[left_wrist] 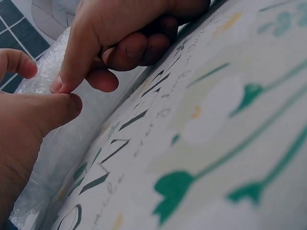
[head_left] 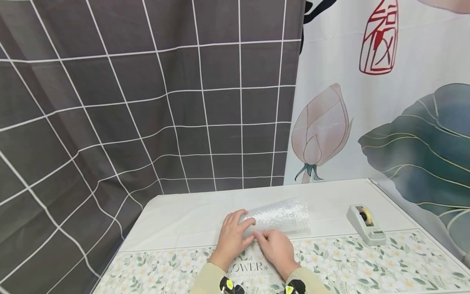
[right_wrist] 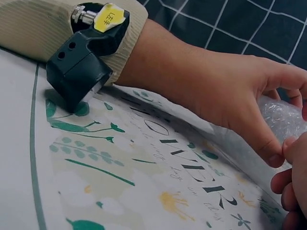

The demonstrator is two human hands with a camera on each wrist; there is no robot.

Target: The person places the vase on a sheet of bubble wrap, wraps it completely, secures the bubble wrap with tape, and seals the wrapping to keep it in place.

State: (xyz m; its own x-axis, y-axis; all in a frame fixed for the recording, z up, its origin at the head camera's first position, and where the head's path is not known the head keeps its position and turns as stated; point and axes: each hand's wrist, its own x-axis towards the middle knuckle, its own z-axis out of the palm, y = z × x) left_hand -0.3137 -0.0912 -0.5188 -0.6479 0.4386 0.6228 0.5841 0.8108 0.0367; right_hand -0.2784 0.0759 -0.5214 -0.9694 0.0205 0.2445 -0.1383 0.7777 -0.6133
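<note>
A roll of clear bubble wrap point(head_left: 275, 215) lies slantwise on the white part of the table. My left hand point(head_left: 232, 233) grips its near left end, fingers spread over the top and thumb at the front side. At the roll's near edge my right hand point(head_left: 275, 248) has its thumb against the tip of the left thumb. The right fingers point(left_wrist: 132, 48) are curled under, holding the edge of the bubble wrap there. Whatever the roll has inside is hidden.
A white tape dispenser point(head_left: 366, 225) with a yellowish tape roll stands to the right. Under the hands is a flower-patterned mat point(head_left: 158, 267) with printed lettering. A dark grid curtain point(head_left: 220, 106) hangs behind and left, and a lotus-printed curtain point(head_left: 330, 61) at the right.
</note>
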